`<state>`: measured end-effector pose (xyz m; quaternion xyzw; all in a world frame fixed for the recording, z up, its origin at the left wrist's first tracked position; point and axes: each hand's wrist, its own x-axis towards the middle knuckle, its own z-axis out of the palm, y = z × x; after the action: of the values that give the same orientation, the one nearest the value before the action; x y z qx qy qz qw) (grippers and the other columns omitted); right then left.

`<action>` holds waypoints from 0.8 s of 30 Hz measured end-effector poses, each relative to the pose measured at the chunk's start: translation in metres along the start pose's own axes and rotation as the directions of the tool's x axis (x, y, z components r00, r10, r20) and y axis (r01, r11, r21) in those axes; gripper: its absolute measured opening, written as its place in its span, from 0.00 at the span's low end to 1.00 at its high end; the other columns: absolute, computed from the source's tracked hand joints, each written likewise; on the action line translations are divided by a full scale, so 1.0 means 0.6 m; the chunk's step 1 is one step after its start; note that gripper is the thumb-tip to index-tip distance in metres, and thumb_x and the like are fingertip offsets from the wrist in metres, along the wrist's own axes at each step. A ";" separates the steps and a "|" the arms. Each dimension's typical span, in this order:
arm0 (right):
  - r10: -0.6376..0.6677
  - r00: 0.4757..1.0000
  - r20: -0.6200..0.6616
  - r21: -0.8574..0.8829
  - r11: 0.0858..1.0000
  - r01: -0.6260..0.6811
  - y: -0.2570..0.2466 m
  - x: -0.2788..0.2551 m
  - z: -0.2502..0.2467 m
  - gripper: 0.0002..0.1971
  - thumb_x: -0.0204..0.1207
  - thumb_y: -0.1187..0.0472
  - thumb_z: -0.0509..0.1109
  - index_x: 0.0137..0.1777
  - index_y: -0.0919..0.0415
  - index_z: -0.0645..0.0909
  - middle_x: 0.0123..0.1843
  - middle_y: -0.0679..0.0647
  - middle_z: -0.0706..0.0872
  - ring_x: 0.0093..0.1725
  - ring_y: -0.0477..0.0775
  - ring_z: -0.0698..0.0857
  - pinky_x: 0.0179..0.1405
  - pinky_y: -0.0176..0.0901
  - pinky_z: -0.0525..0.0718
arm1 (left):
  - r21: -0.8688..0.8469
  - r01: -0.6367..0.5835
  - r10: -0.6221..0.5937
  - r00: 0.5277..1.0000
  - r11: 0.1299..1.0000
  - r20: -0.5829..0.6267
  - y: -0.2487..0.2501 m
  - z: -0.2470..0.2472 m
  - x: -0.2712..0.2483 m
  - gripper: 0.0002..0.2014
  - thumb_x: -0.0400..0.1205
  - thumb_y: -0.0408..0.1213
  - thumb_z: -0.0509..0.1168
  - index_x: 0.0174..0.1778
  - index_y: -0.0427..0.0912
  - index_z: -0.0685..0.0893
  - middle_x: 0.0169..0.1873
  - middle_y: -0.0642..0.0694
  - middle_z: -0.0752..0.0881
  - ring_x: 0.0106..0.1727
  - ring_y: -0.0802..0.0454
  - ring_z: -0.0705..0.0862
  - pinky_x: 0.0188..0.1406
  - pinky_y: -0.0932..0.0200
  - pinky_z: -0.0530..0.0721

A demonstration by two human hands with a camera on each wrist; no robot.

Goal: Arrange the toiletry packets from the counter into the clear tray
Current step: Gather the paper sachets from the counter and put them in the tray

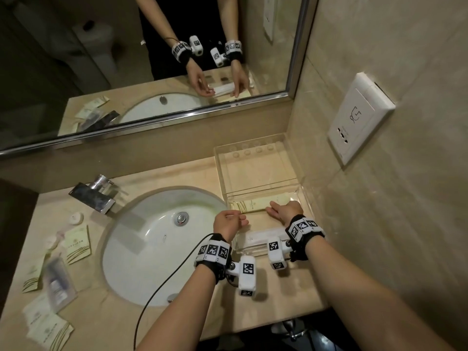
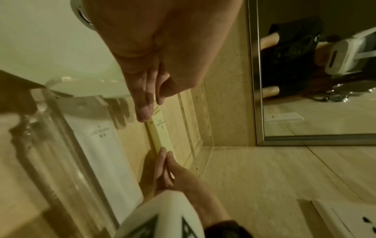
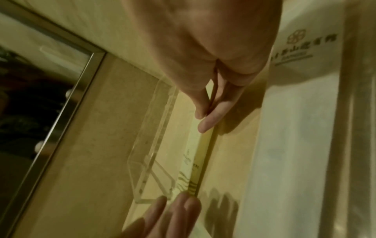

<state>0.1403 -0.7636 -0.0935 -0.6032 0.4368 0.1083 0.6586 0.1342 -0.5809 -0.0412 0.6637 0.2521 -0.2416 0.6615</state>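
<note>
Clear tray (image 1: pixel 255 153): transparent, divided, set in the far right corner of the table (image 1: pixel 177 323), against the side wall and just below the mirror (image 1: pixel 152 72). The far compartment shows only its bare floor.

Yellow packet (image 1: pixel 253 205): long, cream-yellow, printed, lying flat in the tray's middle section along the divider, its length running left to right.

White packet (image 1: pixel 255 236): long, with small print, lying flat in the tray's near section, parallel to the yellow packet and apart from it.

Left hand (image 1: pixel 229 224): at the tray's left edge, fingertips (image 2: pixel 145 112) straight and touching the left end of the yellow packet; grip released, nothing clasped.

Right hand (image 1: pixel 285 211): inside the tray, fingers (image 3: pixel 211 119) extended and resting against the right end of the yellow packet; grip released, flat contact only.

Loose packets (image 1: pixel 78 245): several cream and clear sachets scattered on the left part of the table, from beside the faucet (image 1: pixel 95 196) down to the near left corner, well apart from the tray.

Sink (image 1: pixel 157 239): white oval basin set in the middle of the table, between the loose packets and the tray.

Wall socket (image 1: pixel 359 120): white plate on the right wall above the tray.
</note>
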 end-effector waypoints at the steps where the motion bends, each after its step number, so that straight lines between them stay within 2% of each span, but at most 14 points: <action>1: 0.009 0.999 -0.035 -0.006 1.000 -0.009 -0.004 -0.001 0.002 0.32 0.64 0.62 0.83 0.64 0.76 0.74 0.51 0.61 0.90 0.49 0.60 0.91 0.55 0.55 0.90 | 0.010 0.011 -0.011 1.000 1.000 0.019 -0.003 0.002 0.001 0.08 0.84 0.22 0.57 0.57 0.28 0.77 0.42 0.35 0.86 0.36 0.47 0.87 0.31 0.62 0.90; 4: 0.042 0.997 -0.059 0.052 0.998 -0.039 -0.008 -0.008 0.012 0.31 0.64 0.68 0.83 0.63 0.76 0.73 0.55 0.68 0.89 0.39 0.58 0.94 0.45 0.53 0.92 | 0.021 0.037 -0.037 0.999 0.999 0.014 -0.008 0.008 0.005 0.13 0.80 0.18 0.57 0.59 0.28 0.75 0.46 0.34 0.85 0.38 0.48 0.85 0.34 0.63 0.89; 6: 0.053 0.994 -0.100 0.066 0.997 -0.046 -0.009 -0.015 0.018 0.34 0.63 0.69 0.84 0.67 0.74 0.71 0.60 0.69 0.86 0.35 0.56 0.93 0.32 0.46 0.92 | -0.007 0.057 -0.057 0.998 0.998 0.006 -0.008 0.013 0.005 0.14 0.78 0.18 0.58 0.59 0.30 0.74 0.43 0.35 0.84 0.36 0.48 0.83 0.35 0.61 0.86; 9: 0.005 0.982 -0.188 0.045 0.999 0.004 -0.009 -0.015 0.023 0.42 0.67 0.70 0.82 0.77 0.70 0.61 0.67 0.70 0.82 0.23 0.49 0.90 0.17 0.34 0.83 | -0.050 0.094 -0.093 0.996 0.994 0.012 -0.004 0.019 0.004 0.15 0.77 0.19 0.58 0.59 0.33 0.72 0.36 0.38 0.82 0.34 0.47 0.81 0.41 0.54 0.84; 11: -0.025 0.975 -0.221 0.002 1.000 0.026 -0.011 -0.021 0.024 0.47 0.68 0.70 0.81 0.80 0.69 0.55 0.72 0.69 0.77 0.24 0.50 0.88 0.14 0.34 0.82 | -0.064 0.105 -0.105 0.994 0.992 0.012 -0.002 0.019 0.006 0.18 0.74 0.19 0.58 0.60 0.33 0.71 0.32 0.41 0.81 0.34 0.47 0.80 0.43 0.50 0.81; 12: -0.033 0.970 -0.239 -0.026 0.999 0.028 -0.011 -0.021 0.023 0.45 0.68 0.70 0.81 0.79 0.68 0.55 0.73 0.69 0.76 0.25 0.51 0.88 0.14 0.35 0.82 | -0.078 0.106 -0.105 0.994 0.991 0.022 0.000 0.019 0.006 0.19 0.73 0.19 0.58 0.59 0.34 0.71 0.29 0.42 0.81 0.33 0.47 0.78 0.42 0.51 0.79; 14: -0.083 0.968 -0.238 -0.111 0.992 0.058 -0.014 -0.031 0.022 0.37 0.70 0.68 0.80 0.73 0.67 0.61 0.73 0.67 0.76 0.25 0.52 0.86 0.13 0.35 0.81 | -0.082 0.096 -0.094 0.995 0.992 0.026 0.003 0.019 0.004 0.14 0.72 0.17 0.56 0.49 0.37 0.73 0.22 0.45 0.77 0.30 0.47 0.75 0.36 0.54 0.75; 17: -0.138 0.960 -0.243 -0.211 0.974 0.086 -0.013 -0.032 0.022 0.25 0.73 0.66 0.77 0.63 0.64 0.66 0.66 0.65 0.80 0.31 0.59 0.89 0.11 0.32 0.76 | -0.039 0.092 -0.091 0.996 0.995 0.019 0.008 0.020 0.000 0.14 0.68 0.17 0.52 0.26 0.42 0.70 0.23 0.42 0.73 0.34 0.45 0.72 0.31 0.59 0.71; 19: -0.147 0.957 -0.249 -0.240 0.967 0.086 -0.013 -0.030 0.024 0.23 0.73 0.67 0.76 0.61 0.63 0.67 0.63 0.65 0.81 0.39 0.65 0.91 0.17 0.37 0.82 | -0.032 0.090 -0.090 0.996 0.995 0.007 0.011 0.020 -0.002 0.13 0.63 0.18 0.51 0.23 0.43 0.67 0.25 0.41 0.73 0.35 0.45 0.71 0.30 0.60 0.70; 21: -0.153 0.957 -0.248 -0.271 0.959 0.083 -0.015 -0.033 0.025 0.24 0.71 0.65 0.77 0.59 0.62 0.66 0.62 0.66 0.82 0.44 0.68 0.91 0.32 0.51 0.91 | -0.053 0.087 -0.087 0.996 0.995 -0.001 0.012 0.020 -0.002 0.13 0.60 0.18 0.51 0.24 0.42 0.67 0.28 0.39 0.72 0.34 0.47 0.71 0.28 0.60 0.70; 22: -0.154 0.958 -0.243 -0.300 0.951 0.077 -0.016 -0.035 0.025 0.25 0.70 0.63 0.78 0.59 0.61 0.66 0.62 0.66 0.83 0.46 0.68 0.91 0.39 0.57 0.92 | -0.055 0.089 -0.089 0.996 0.995 0.001 0.016 0.020 -0.003 0.13 0.61 0.17 0.51 0.24 0.41 0.68 0.30 0.38 0.71 0.34 0.47 0.71 0.28 0.60 0.70; 24: -0.167 0.953 -0.254 -0.378 0.924 0.061 -0.019 -0.041 0.018 0.27 0.70 0.57 0.78 0.63 0.63 0.68 0.65 0.66 0.83 0.56 0.69 0.88 0.55 0.57 0.88 | -0.058 0.102 -0.100 0.995 0.993 0.030 0.019 0.018 -0.005 0.13 0.66 0.16 0.52 0.25 0.40 0.69 0.28 0.40 0.71 0.30 0.48 0.72 0.25 0.60 0.70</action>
<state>0.1380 -0.7476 -0.0695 -0.7489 0.4618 0.0619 0.4712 0.1396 -0.5920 -0.0304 0.6268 0.2835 -0.2761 0.6712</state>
